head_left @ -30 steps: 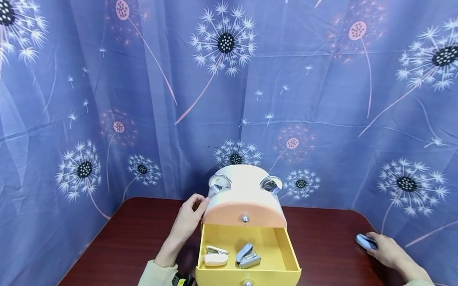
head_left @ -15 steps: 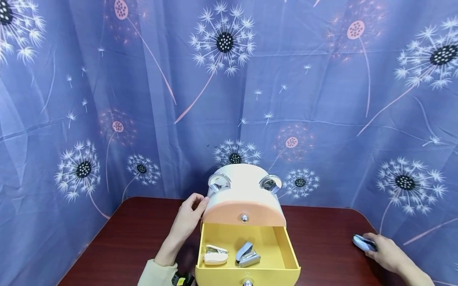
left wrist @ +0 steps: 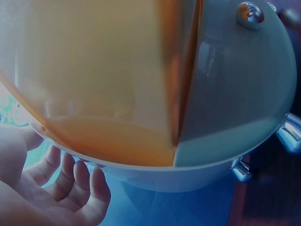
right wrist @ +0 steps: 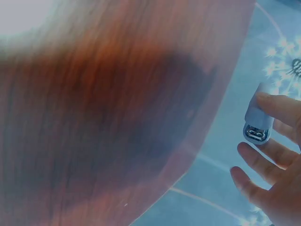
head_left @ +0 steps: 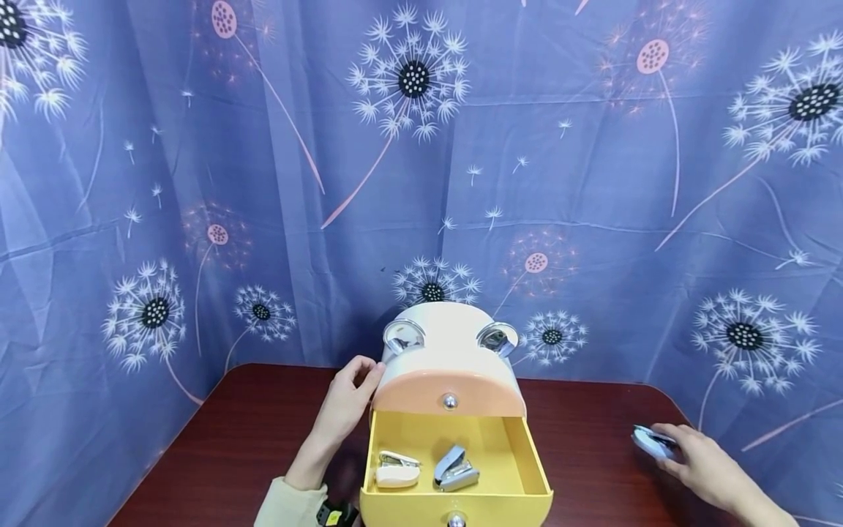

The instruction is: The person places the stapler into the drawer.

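My right hand [head_left: 707, 465] pinches a light blue stapler [head_left: 653, 442] over the right side of the table; the right wrist view shows the stapler [right wrist: 258, 114] between thumb and fingers. My left hand [head_left: 347, 401] rests its fingertips against the left side of a small white drawer cabinet [head_left: 448, 337]. In the left wrist view its loosely bent fingers [left wrist: 99, 190] lie along the cabinet's rim. The cabinet's yellow drawer [head_left: 484, 439] is pulled out. Inside it lie a cream stapler [head_left: 397, 477] on the left and a grey-blue stapler [head_left: 457, 472] in the middle.
Above the yellow drawer is a peach drawer front [head_left: 415, 394] with a round silver knob, closed. Two shiny round eye-like parts stick up from the cabinet. The dark red table [head_left: 263, 424] has rounded far corners, with a blue dandelion-print curtain [head_left: 579, 183] around it.
My right hand has moved left across the table's right side, carrying the light blue stapler. The left hand, the cabinet and the drawer's staplers stay where they were.
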Demonstrator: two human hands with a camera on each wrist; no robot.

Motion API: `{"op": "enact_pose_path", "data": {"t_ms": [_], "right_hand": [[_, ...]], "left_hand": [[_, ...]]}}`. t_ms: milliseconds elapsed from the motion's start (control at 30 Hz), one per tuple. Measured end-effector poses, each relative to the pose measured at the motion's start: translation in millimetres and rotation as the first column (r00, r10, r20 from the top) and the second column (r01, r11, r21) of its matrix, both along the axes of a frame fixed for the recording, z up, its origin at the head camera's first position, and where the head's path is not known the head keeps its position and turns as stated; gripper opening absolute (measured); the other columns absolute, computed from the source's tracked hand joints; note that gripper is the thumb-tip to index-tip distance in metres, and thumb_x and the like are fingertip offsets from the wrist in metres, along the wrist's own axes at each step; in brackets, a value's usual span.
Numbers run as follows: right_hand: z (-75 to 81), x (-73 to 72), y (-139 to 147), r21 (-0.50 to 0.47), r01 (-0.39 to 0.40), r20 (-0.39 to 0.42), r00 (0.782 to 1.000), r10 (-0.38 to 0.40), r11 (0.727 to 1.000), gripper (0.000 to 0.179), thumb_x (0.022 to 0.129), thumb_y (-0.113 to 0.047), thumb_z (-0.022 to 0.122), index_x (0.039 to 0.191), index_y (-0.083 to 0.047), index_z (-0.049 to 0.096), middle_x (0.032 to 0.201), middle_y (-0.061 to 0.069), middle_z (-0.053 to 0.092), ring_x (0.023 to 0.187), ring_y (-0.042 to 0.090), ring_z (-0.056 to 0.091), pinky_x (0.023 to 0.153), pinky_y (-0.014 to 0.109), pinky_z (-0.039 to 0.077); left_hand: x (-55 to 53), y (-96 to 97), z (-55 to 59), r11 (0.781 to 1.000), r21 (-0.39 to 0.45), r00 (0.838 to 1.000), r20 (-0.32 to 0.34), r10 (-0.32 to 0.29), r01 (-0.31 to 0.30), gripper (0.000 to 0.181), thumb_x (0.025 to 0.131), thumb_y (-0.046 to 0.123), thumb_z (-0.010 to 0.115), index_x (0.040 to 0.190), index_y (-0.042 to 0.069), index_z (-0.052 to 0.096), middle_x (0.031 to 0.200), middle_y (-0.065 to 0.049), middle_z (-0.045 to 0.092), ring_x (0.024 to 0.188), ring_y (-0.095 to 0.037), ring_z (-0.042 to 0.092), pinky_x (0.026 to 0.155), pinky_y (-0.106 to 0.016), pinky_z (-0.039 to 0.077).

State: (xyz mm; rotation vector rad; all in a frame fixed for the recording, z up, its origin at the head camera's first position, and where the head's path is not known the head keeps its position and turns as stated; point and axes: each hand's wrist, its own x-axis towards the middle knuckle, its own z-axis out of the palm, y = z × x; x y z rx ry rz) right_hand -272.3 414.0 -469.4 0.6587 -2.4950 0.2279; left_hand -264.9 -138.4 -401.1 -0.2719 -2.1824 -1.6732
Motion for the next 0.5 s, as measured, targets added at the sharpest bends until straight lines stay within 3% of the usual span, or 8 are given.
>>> {"op": "enact_pose_path", "data": {"t_ms": [133, 367, 500], "right_hand": [[6.7, 5.9, -12.5, -0.026, -0.004, 0.011, 1.0, 0.004, 1.0, 0.053, 0.053, -0.016, 0.082, 0.1, -0.007, 0.058, 0.087, -0.004, 0.057, 0.072, 0.007, 0.051, 0.059, 0.017, 0.037], [21.9, 19.4, -36.1, -0.033, 0.02, 0.106, 0.994, -0.017, 0.999, 0.052, 0.059, -0.021, 0.08, 0.105, -0.01, 0.058, 0.088, -0.007, 0.054, 0.074, 0.008, 0.05, 0.058, 0.028, 0.041], [28.6, 26.3, -47.6, -0.032, -0.009, 0.066, 0.998, 0.011, 0.999, 0.054, 0.058, -0.018, 0.08, 0.107, -0.013, 0.057, 0.091, -0.008, 0.055, 0.075, 0.008, 0.051, 0.059, 0.026, 0.041]], "left_hand": [[-1.3, -0.4, -0.5, 1.0, -0.008, 1.0, -0.005, 0.002, -0.002, 0.019, 0.084, 0.036, 0.056, 0.083, 0.017, 0.057, 0.065, -0.004, 0.05, 0.054, -0.017, 0.049, 0.047, -0.026, 0.041], [-1.2, -0.2, -1.0, 1.0, -0.004, 1.0, -0.008, 0.003, -0.003, 0.017, 0.085, 0.034, 0.057, 0.083, 0.017, 0.057, 0.065, -0.004, 0.05, 0.054, -0.017, 0.049, 0.048, -0.026, 0.042], [-1.0, -0.6, -2.3, 1.0, -0.012, 1.0, -0.01, 0.007, -0.007, 0.017, 0.085, 0.034, 0.057, 0.084, 0.017, 0.056, 0.065, -0.003, 0.05, 0.054, -0.017, 0.049, 0.048, -0.026, 0.042]]}}
